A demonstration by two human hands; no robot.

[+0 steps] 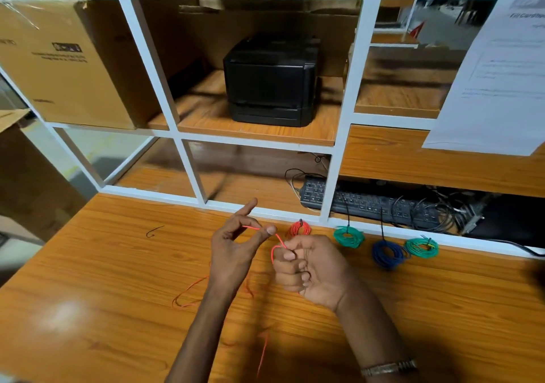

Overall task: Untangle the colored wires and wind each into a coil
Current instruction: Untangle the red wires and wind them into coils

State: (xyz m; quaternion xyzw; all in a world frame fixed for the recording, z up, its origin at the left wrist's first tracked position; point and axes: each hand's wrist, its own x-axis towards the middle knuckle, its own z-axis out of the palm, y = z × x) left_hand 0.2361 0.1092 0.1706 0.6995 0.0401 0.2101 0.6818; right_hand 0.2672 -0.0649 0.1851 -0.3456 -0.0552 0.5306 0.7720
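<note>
Pinching a red wire (279,239) above the table (103,264), the left hand (236,244) grips it between thumb and middle finger, index raised; the right hand (309,267) curls around the same strand just beside, its slack trailing across the wood below both wrists.

Plenty of open tabletop (97,267) left of the red coil (300,228) and toward the near edge, only some loose red wire (188,291) trailing across it. Right of the red coil, a green coil (349,236), blue coil (387,253) and second green coil (421,247) crowd the back edge. Directly behind it the white shelf frame (328,188) walls things off, with a keyboard (368,202) and cables filling the gap underneath.
</note>
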